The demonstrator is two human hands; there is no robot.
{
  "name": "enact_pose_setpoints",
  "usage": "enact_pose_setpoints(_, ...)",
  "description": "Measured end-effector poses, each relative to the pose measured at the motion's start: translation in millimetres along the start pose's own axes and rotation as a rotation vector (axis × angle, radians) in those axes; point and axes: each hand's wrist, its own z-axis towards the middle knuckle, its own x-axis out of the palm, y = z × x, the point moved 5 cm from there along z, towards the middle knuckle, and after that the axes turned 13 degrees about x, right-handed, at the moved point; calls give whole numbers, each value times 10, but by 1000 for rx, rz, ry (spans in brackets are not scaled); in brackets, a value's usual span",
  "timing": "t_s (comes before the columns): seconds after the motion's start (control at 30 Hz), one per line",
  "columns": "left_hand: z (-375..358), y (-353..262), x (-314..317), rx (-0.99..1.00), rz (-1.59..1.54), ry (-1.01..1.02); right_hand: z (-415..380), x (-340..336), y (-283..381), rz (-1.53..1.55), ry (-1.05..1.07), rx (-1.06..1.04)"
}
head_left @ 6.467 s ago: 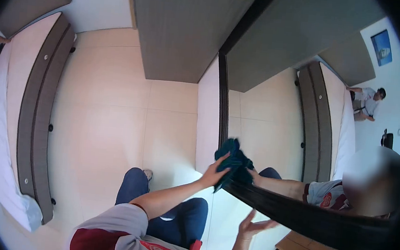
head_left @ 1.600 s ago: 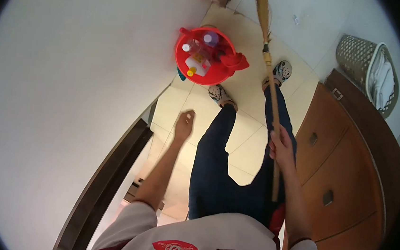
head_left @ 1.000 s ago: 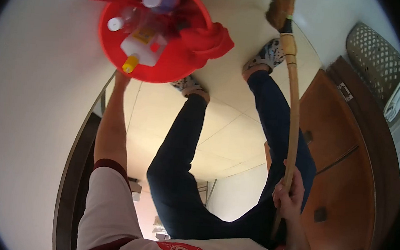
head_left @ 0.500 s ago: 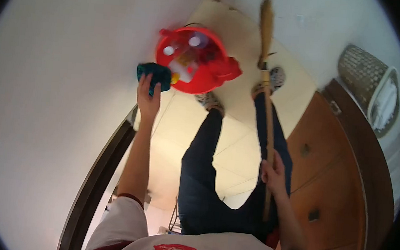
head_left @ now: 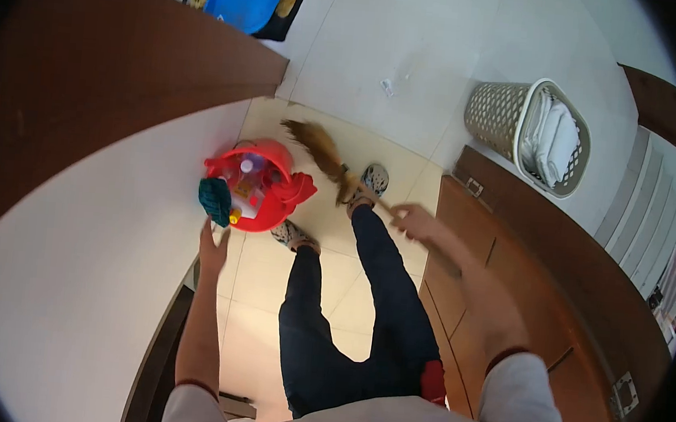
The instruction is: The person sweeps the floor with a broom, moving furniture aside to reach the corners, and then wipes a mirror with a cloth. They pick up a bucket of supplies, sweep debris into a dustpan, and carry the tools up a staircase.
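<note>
My left hand (head_left: 212,250) has its fingers apart just below a dark teal cloth (head_left: 214,202). The cloth hangs over the left rim of a red bucket (head_left: 261,222) on the tiled floor. Inside the bucket are bottles, among them a white one with a yellow cap (head_left: 234,216). A red cloth (head_left: 298,192) drapes over the bucket's right side. My right hand (head_left: 415,221) is closed around the wooden handle of a broom (head_left: 318,146). Its brown bristles slant up and left, beyond my right shoe (head_left: 374,180) and to the right of the bucket.
A blue dustpan (head_left: 247,6) lies on a dark floral mat (head_left: 293,2) at the top left. A perforated laundry basket (head_left: 495,119) with white cloth stands to the right, beside a brown wooden door (head_left: 506,306). A small scrap (head_left: 387,87) is on the pale floor.
My left hand has come off the teal cloth, which stays at the bucket's rim. The broom has swung from near upright to slanting left. The view has shifted, bringing in the dustpan and mat.
</note>
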Motion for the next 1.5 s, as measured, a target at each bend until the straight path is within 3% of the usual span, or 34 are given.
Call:
enact_pose_setpoints(0.07,-505,-164,-119,22,99,62,186,-723,307,-84,-119,-29)
enact_pose_setpoints(0.23,-1676,-472,-130,-388,81,137,-187,-2258,1191,-282,-460,-114)
enact_pose_setpoints(0.37,-1698,-1223,255,-399,5,181,-477,-2960,1445,-347,-564,-142)
enact_pose_setpoints(0.4,-1432,-1656,347,-369,-76,183,-541,-3016,1412,-340,-581,-164)
enact_pose_setpoints(0.47,-681,-2987,420,-85,-216,231,-719,-3012,1278,-329,-614,-205)
enact_pose_setpoints(0.53,-168,-3935,622,205,-278,279,-1055,-2794,1026,-231,-568,-169)
enact_pose_setpoints(0.6,343,-4886,559,423,-432,251,-1074,-2471,402,-87,-606,-234)
enact_pose_setpoints(0.63,575,-5122,619,494,-408,240,-1424,-2185,239,-9,-660,-429)
enact_pose_setpoints(0.67,818,-5317,645,567,-386,231,-1722,-1892,75,115,-593,-320)
enact_pose_setpoints(0.7,1110,-5391,685,564,-380,217,-1741,-1662,-271,77,-661,-371)
enact_pose_setpoints(0.73,1434,-5418,776,561,-376,206,-1754,-1456,-592,91,-628,-220)
enact_pose_setpoints(0.77,1819,-5390,822,607,-254,146,-1825,-1252,-749,169,-624,-301)
enact_pose_setpoints(0.83,2686,-5080,838,590,-2,89,-2012,-1014,-683,186,-553,-188)
enact_pose_setpoints(0.87,3115,-4827,761,557,86,55,-2133,-985,-475,206,-555,-195)
enact_pose_setpoints(0.9,3552,-4673,536,422,264,185,-2173,-988,-245,261,-525,-224)
enact_pose_setpoints(0.97,4213,-4039,140,487,709,126,-2229,-1071,307,403,-405,-239)
enact_pose_setpoints(1.0,4529,-3828,-150,303,758,241,-2245,-1186,677,486,-316,-230)
enact_pose_setpoints(1.03,4743,-3807,-453,172,903,227,-2184,-1355,1098,571,-224,-227)
enact_pose_setpoints(1.13,5185,-3489,-1153,125,1255,273,-1584,-1786,2179,640,-29,-311)
enact_pose_setpoints(1.23,5371,-3078,-1629,-165,1153,547,-1021,-2138,3114,685,-35,-241)
enact_pose_setpoints(1.33,5384,-2939,-1816,-352,1091,725,-314,-2590,3355,262,-465,-314)
enact_pose_setpoints(1.4,5433,-2959,-1864,-337,1109,724,-351,-2835,3192,363,-421,-145)
enact_pose_setpoints(1.5,5431,-2862,-1972,-360,1055,745,-458,-3131,2498,415,-395,-115)
